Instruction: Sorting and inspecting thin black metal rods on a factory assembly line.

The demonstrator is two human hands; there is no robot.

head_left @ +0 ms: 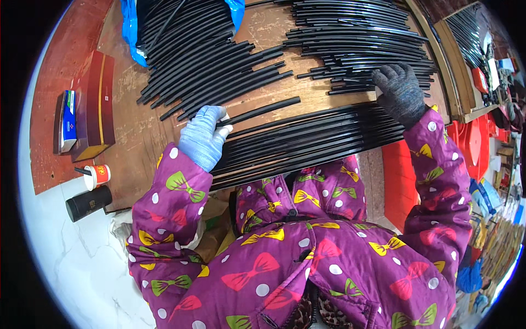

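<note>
My left hand [204, 137], in a light blue glove with pale fingertips, pinches the left end of a short black tube [268, 111]. That tube points away to the right above a row of long thin black rods [307, 137] laid side by side along the table's near edge. At the right end of this row, my right hand [402, 94], in a dark grey glove, has its fingers curled beside the pile of shiny black rods [361, 52]. Whatever its fingers hold is hidden. Beyond my left hand lies a heap of thicker matt black tubes [203, 71].
A blue plastic bag [129, 30] surrounds the far end of the tube heap. On the left stand a dark red box [96, 104], a blue and white box [68, 120], a paper cup [98, 175] and a black cylinder [89, 203]. A wooden frame [438, 49] edges the table's right side.
</note>
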